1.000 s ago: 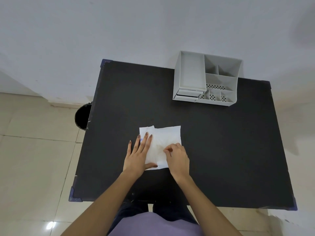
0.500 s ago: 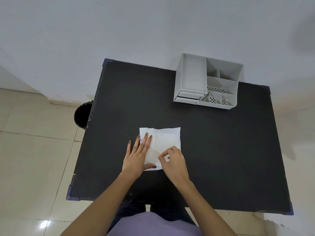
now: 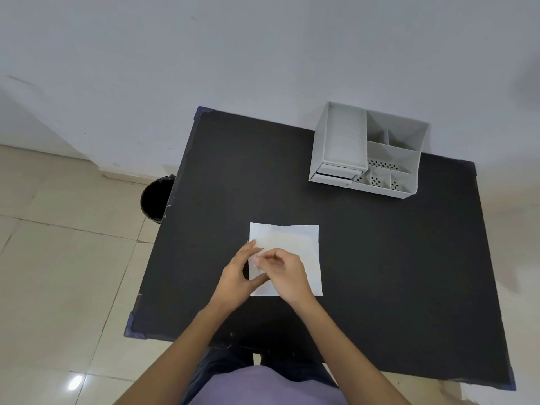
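- A white sheet (image 3: pixel 295 244) lies flat on the black table (image 3: pixel 380 258), in the near middle of the top and directly in front of the person
- Both hands are over the left part of the sheet, and their fingertips meet just inside its left edge
- The right hand (image 3: pixel 287 273) comes in from the near side with its fingers curled and the tips drawn together, pinching the paper near that edge
- The left hand (image 3: pixel 236 277) is turned on its side at the sheet's left border, its fingers fairly straight and pointing at the right hand's tips
- The left thumb (image 3: pixel 258 280) is spread away from those fingers and rests on the paper near its lower left corner
- The fingertips are blurred where they meet, so whether the left hand also nips the sheet cannot be told
- A grey desk organiser (image 3: pixel 393 154) with several compartments stands at the far right of the table, well apart from the sheet
- A black bin (image 3: pixel 155 200) sits on the tiled floor (image 3: pixel 58 258) against the table's left edge
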